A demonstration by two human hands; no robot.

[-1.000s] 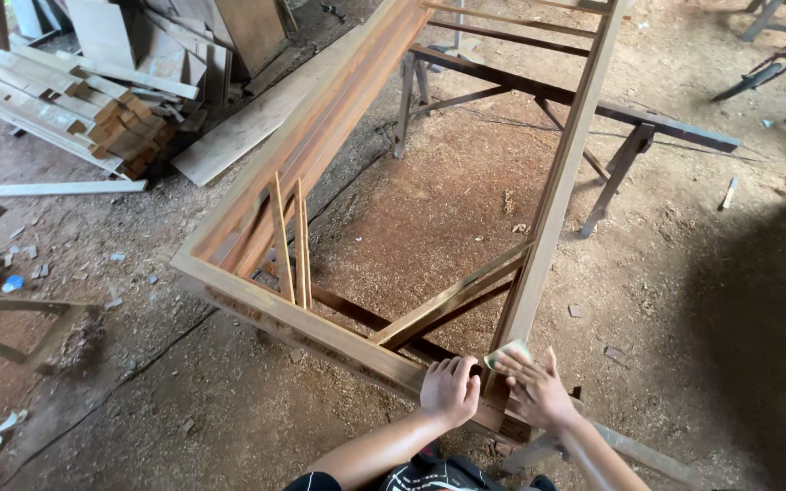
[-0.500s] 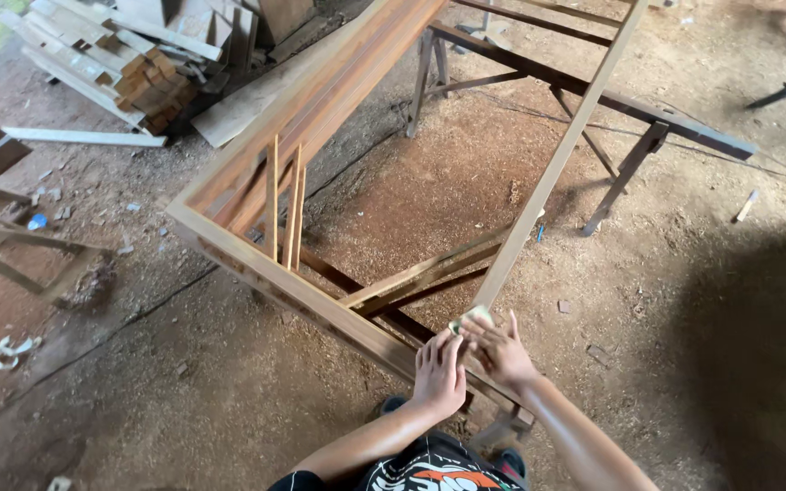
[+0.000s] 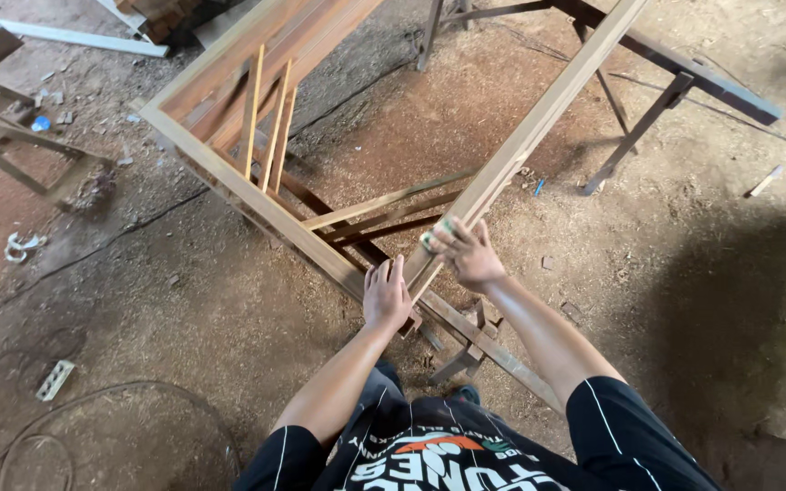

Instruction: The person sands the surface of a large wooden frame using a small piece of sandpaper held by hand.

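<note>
the right hand (image 3: 470, 256) presses a small pale green sanding pad (image 3: 436, 234) against the long side rail (image 3: 539, 114) of a large wooden frame (image 3: 229, 173), fingers spread and curled over the pad so that it is pinned between palm and wood. the left hand (image 3: 387, 295) lies flat and unclenched on the frame's near corner, where that side rail meets the near end rail, holding nothing, only bracing the wood. the pad sits on the rail just beyond that corner, close to the left hand but not touching it.

the frame lies tilted across metal trestles (image 3: 648, 100), its far end running out of the top of the view. inside it three thin pale slats (image 3: 270, 123) stand upright near the left rail, and two loose strips (image 3: 384, 205) cross diagonally toward the corner. below, the floor is brown earth strewn with sawdust (image 3: 229, 300). a cable (image 3: 102, 400) loops at the lower left, and another wooden stand (image 3: 2, 136) is at the upper left.
</note>
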